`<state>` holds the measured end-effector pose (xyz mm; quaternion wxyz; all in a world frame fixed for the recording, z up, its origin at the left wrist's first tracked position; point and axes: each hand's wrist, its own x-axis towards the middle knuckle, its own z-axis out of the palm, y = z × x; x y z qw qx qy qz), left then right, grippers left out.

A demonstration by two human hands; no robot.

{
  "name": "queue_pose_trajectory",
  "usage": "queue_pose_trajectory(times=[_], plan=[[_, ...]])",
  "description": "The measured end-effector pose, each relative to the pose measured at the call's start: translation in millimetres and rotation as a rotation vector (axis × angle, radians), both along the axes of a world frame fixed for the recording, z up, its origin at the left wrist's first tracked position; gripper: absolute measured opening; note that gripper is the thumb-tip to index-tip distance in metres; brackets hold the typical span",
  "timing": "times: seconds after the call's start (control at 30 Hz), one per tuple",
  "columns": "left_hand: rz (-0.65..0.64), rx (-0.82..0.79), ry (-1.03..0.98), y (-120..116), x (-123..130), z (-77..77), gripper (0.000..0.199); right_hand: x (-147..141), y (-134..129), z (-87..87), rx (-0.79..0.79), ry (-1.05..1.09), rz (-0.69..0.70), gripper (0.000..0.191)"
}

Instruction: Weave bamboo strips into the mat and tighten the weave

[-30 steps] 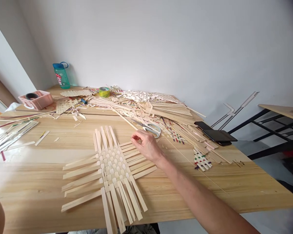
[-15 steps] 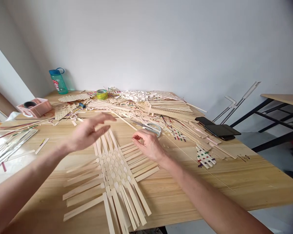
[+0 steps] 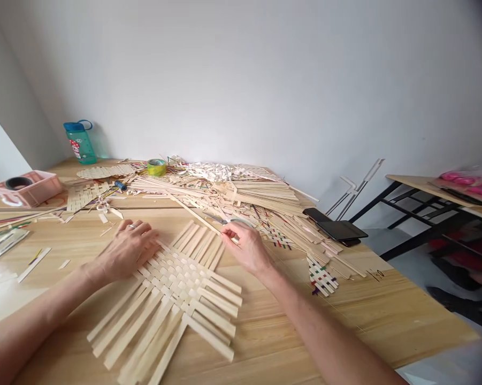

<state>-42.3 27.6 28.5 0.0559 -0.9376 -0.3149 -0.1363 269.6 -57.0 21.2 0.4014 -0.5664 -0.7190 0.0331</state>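
A mat of pale flat wooden strips (image 3: 180, 275), woven in the middle with loose ends fanning outward, lies on the table in front of me. My left hand (image 3: 130, 248), a ring on one finger, has its fingers bent over the mat's upper left edge; the strip ends beneath it are hidden. Just past the mat's upper right corner, my right hand (image 3: 241, 243) has thumb and forefinger pinched together. A long narrow wooden strip (image 3: 196, 215) runs up to those fingertips; whether they hold it is unclear. Behind that hand, scissors (image 3: 236, 220) are partly covered.
Heaped strips (image 3: 265, 192) and shavings (image 3: 219, 170) fill the table's back. A tape roll (image 3: 156, 168), a bottle (image 3: 80, 141) and a pink crate (image 3: 28, 188) stand behind to the left. Phones (image 3: 341, 227) and a small coloured weave (image 3: 323, 274) lie to the right.
The mat has turned on the table, its corners now pointing other ways. My left hand has come down from the air onto its edge. My right hand has shifted slightly right, still pinched.
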Motion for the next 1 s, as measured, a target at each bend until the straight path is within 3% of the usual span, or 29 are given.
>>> queue_pose_trajectory(times=[0.1, 0.3, 0.47, 0.63, 0.8, 1.0], plan=[[0.047, -0.030, 0.036, -0.7, -3.7, 4.7, 0.034, 12.8, 5.6, -0.7, -0.013, 0.001, -0.063, 0.012], [0.033, -0.238, 0.070, -16.3, 1.9, 19.9, 0.034, 31.2, 16.1, -13.4, -0.078, 0.010, -0.091, 0.012], [0.127, -0.369, 0.124, -26.2, 6.2, 24.0, 0.044, 19.9, 23.1, -27.9, -0.075, -0.073, -0.106, 0.012], [0.107, -0.488, 0.182, -32.6, 6.2, 32.5, 0.041, 5.9, 31.5, -31.3, -0.031, -0.312, -0.134, 0.005], [0.178, -0.504, 0.124, -28.0, 8.2, 26.6, 0.026, 2.8, 30.6, -24.2, -0.082, -0.323, -0.150, 0.015], [0.197, -0.564, 0.056, -19.5, 10.4, 15.3, 0.025, 0.6, 18.4, -11.8, -0.169, -0.340, -0.121, 0.017]])
